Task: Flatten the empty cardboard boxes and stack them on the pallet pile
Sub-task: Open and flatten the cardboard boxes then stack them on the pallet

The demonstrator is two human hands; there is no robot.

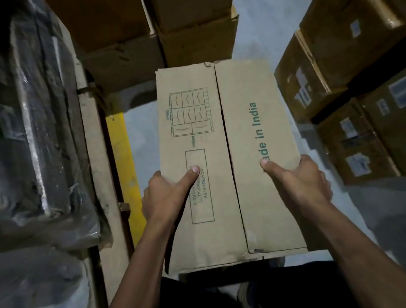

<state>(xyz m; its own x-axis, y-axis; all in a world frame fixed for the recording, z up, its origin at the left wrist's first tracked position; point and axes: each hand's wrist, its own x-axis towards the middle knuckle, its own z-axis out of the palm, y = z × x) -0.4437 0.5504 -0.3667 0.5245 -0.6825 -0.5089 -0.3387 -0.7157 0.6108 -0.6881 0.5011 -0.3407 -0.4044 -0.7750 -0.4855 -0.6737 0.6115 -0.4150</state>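
Flattened cardboard box (226, 160) held level at centre frame, gripped by both hands.

One flat box, printed in green with a pallet diagram and "Made in India", carried above the grey floor (264, 7). Left hand (169, 198) clamped on its 9 o'clock edge, thumb pressed on top, fingers hidden beneath. Right hand (301, 181) clamped likewise on the 3 o'clock edge. At 12 o'clock, stacked brown cartons (149, 16), closed, contents unseen. At 3 o'clock, about five labelled cartons (359, 77), sealed. At 9 o'clock, plastic-wrapped dark bundles (21, 128) beside a yellow post (123, 165).
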